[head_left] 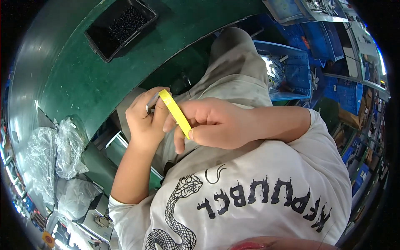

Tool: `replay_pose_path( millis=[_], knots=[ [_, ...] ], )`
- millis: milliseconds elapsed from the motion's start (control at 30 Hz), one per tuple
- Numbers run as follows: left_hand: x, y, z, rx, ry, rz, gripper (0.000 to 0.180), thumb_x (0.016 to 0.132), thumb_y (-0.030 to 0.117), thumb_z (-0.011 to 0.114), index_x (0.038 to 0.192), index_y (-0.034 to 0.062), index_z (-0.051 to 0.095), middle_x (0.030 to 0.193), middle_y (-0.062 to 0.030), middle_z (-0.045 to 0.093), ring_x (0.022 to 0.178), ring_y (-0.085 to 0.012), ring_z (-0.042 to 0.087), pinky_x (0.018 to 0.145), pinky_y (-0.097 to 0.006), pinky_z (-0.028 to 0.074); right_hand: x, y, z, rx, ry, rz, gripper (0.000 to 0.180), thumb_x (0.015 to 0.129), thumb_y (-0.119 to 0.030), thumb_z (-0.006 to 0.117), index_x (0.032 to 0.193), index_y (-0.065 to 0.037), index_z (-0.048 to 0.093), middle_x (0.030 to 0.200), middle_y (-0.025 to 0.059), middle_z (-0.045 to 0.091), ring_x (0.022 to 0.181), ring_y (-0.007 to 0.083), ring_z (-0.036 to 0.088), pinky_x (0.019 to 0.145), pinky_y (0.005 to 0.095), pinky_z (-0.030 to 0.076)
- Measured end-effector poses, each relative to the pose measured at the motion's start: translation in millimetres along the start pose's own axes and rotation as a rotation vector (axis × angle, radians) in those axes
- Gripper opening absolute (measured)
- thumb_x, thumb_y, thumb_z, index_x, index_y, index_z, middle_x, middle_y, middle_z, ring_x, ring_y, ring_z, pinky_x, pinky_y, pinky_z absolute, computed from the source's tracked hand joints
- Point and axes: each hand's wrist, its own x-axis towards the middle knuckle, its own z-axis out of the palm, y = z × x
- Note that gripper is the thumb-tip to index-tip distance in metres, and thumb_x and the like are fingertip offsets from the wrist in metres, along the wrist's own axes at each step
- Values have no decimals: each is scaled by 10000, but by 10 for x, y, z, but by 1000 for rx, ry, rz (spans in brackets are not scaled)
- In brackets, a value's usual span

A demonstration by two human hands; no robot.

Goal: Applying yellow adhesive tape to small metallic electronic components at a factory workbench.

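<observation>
A flat, bright yellow strip [175,111] runs slantwise between my two hands, in front of my lap. My left hand [143,118] is closed, its fingertips at the strip's upper end. A thin grey metal-looking piece [153,100] shows between those fingers, partly hidden by them. My right hand [221,123] pinches the strip's lower end, with the thumb along its near side and the fingers curled behind. Whether the strip is a single flat piece or the edge of something wider, I cannot tell.
On the green table [137,71] ahead stands a black bin [100,46] of small dark parts. Clear plastic bags [68,146] lie at the left. A blue crate [291,96] with loose pieces sits right of my leg, with more trays [287,10] beyond.
</observation>
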Motion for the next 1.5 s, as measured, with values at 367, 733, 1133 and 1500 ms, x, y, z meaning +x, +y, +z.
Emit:
replay_pose_path(
  millis=[367,733,1133,1500],
  knots=[
    [-33,29,64,-297,30,-173,127,927,41,585,965,-34,679,802,-31,636,688,-67,543,606,-210,435,11,46,5,-251,-54,-53,406,848,68,380,1233,18,498,1016,109,655,1015,167,611,892,298,466],
    [33,70,-58,-25,67,204,97,847,-4,635,933,-6,681,765,-75,656,647,-134,573,569,-239,445,21,53,56,-494,-113,-167,444,790,14,494,1226,-62,531,984,65,709,542,124,577,513,272,463],
    [27,129,-81,-5,57,207,129,799,5,647,920,22,689,726,-81,654,636,-205,594,593,-290,470,17,65,64,-555,-143,-188,446,782,19,502,1215,-75,548,981,63,713,519,134,573,498,283,468],
    [135,78,-211,263,61,551,379,574,-3,701,949,38,670,716,-64,617,638,-243,573,594,-338,476,-41,-109,4,163,-112,140,408,851,-62,413,1217,22,573,1068,147,679,593,103,557,564,235,434]
  ],
)
